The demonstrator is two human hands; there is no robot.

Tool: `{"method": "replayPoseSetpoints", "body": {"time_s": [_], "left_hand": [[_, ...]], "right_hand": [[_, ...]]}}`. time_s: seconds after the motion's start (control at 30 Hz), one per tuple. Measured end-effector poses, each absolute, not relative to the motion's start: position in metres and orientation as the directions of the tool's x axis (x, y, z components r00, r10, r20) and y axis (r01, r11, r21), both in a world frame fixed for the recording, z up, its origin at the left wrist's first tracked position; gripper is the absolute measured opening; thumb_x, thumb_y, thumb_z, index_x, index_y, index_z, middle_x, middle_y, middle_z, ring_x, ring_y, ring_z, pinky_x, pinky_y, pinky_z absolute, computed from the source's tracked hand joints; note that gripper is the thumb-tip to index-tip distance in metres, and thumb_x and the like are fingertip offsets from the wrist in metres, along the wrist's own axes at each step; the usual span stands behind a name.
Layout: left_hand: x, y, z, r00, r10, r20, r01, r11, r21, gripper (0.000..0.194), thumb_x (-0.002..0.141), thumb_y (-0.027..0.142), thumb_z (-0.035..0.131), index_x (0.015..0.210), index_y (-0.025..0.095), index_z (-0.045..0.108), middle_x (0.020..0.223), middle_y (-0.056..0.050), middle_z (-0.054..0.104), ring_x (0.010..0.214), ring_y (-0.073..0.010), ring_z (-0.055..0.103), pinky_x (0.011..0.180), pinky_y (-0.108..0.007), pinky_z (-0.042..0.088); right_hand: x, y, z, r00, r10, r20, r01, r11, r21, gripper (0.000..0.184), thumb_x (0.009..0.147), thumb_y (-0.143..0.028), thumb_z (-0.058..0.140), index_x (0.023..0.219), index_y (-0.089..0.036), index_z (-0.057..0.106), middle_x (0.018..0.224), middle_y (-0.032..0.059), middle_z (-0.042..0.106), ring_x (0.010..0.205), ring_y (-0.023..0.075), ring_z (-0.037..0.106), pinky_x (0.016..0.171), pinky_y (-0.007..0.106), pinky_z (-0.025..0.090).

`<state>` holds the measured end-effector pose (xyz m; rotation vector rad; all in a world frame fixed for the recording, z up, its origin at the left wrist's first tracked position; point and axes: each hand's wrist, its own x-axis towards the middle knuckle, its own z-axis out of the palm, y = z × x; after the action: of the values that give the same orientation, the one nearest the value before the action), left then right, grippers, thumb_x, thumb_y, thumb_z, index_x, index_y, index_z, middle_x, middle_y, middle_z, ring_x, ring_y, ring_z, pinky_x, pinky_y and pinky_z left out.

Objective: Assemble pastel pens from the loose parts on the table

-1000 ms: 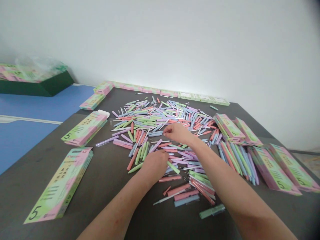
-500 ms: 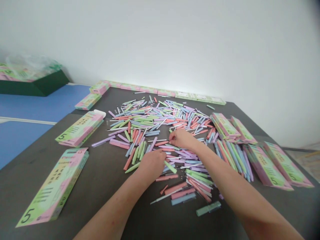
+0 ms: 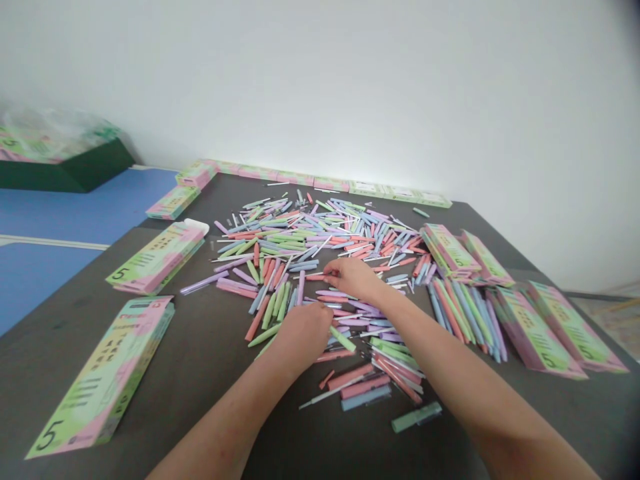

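A wide scatter of pastel pens (image 3: 310, 240) in pink, green, blue and purple covers the dark table (image 3: 210, 373), mixed with thin white refills. My left hand (image 3: 300, 332) rests at the near edge of the pile with its fingers curled round a green pen (image 3: 342, 338) that sticks out to the right. My right hand (image 3: 353, 275) reaches further into the pile, its fingertips pinched on a pink pen (image 3: 320, 276) pointing left. A small stack of pink, blue and green pens (image 3: 373, 383) lies just right of my left forearm.
Flat pastel pen boxes marked "5" lie at the left (image 3: 103, 373) (image 3: 155, 259), in a row along the far edge (image 3: 330, 183), and at the right (image 3: 550, 327). A row of sorted pens (image 3: 465, 313) lies right. A green tray (image 3: 60, 160) sits on a blue surface far left.
My right hand moved slightly left across the pile and now pinches a pink pen. My left hand stayed in place with the green pen.
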<state>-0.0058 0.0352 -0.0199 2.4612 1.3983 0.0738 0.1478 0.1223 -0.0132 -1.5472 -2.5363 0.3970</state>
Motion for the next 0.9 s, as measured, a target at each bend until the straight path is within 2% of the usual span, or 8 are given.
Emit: {"method": "replayPoseSetpoints", "body": {"time_s": [0.13, 0.23, 0.43, 0.63, 0.77, 0.9], "left_hand": [[-0.005, 0.034, -0.018, 0.526, 0.841, -0.122, 0.828, -0.475, 0.297, 0.024, 0.089, 0.02, 0.047, 0.089, 0.014, 0.071, 0.09, -0.012, 0.072, 0.089, -0.0244, 0.068, 0.08, -0.034, 0.051], [-0.004, 0.033, -0.016, 0.53, 0.837, -0.135, 0.828, -0.476, 0.297, 0.024, 0.089, 0.018, 0.047, 0.087, 0.014, 0.07, 0.088, -0.013, 0.071, 0.088, -0.0256, 0.068, 0.079, -0.036, 0.051], [-0.004, 0.032, -0.014, 0.512, 0.846, -0.147, 0.839, -0.457, 0.295, 0.025, 0.089, 0.018, 0.046, 0.089, 0.013, 0.07, 0.087, -0.015, 0.072, 0.088, -0.0264, 0.068, 0.08, -0.038, 0.051], [-0.01, 0.037, -0.017, 0.486, 0.862, -0.147, 0.85, -0.428, 0.306, 0.025, 0.087, 0.017, 0.047, 0.098, 0.016, 0.07, 0.092, -0.013, 0.073, 0.092, -0.0264, 0.068, 0.082, -0.037, 0.05], [-0.018, 0.044, -0.017, 0.471, 0.873, -0.126, 0.845, -0.406, 0.348, 0.027, 0.085, 0.016, 0.047, 0.099, 0.018, 0.07, 0.095, -0.01, 0.074, 0.095, -0.0258, 0.067, 0.082, -0.035, 0.049], [-0.022, 0.048, -0.009, 0.41, 0.907, -0.099, 0.867, -0.354, 0.352, 0.028, 0.084, 0.015, 0.046, 0.098, 0.02, 0.07, 0.096, -0.008, 0.074, 0.093, -0.0249, 0.067, 0.081, -0.033, 0.049]], "right_hand": [[0.158, 0.117, -0.002, -0.459, 0.888, 0.042, 0.808, 0.436, -0.397, 0.02, 0.085, -0.023, 0.056, 0.096, -0.017, 0.072, 0.088, 0.004, 0.072, 0.082, 0.0163, 0.064, 0.07, 0.023, 0.041], [0.166, 0.106, 0.007, -0.482, 0.876, -0.008, 0.783, 0.427, -0.453, 0.015, 0.08, -0.02, 0.06, 0.087, -0.017, 0.073, 0.08, 0.0019, 0.071, 0.073, 0.0143, 0.063, 0.065, 0.022, 0.041], [0.174, 0.091, 0.001, -0.521, 0.846, -0.113, 0.824, 0.464, -0.326, 0.021, 0.075, -0.028, 0.069, 0.095, -0.02, 0.07, 0.084, 0.0028, 0.071, 0.074, 0.0165, 0.062, 0.062, 0.024, 0.037], [0.179, 0.095, -0.007, -0.412, 0.909, -0.067, 0.882, 0.379, -0.281, 0.02, 0.08, -0.027, 0.064, 0.098, -0.02, 0.068, 0.083, 0.0027, 0.07, 0.075, 0.017, 0.061, 0.064, 0.025, 0.036], [0.191, 0.092, 0.001, -0.311, 0.95, 0.025, 0.886, 0.299, -0.354, 0.018, 0.081, -0.022, 0.061, 0.097, -0.02, 0.068, 0.087, 0.0028, 0.071, 0.079, 0.0172, 0.061, 0.068, 0.025, 0.039], [0.206, 0.078, 0.009, -0.194, 0.979, 0.069, 0.862, 0.203, -0.465, 0.013, 0.08, -0.021, 0.059, 0.086, -0.019, 0.07, 0.086, 0.0017, 0.072, 0.07, 0.0151, 0.06, 0.065, 0.025, 0.04]]}}
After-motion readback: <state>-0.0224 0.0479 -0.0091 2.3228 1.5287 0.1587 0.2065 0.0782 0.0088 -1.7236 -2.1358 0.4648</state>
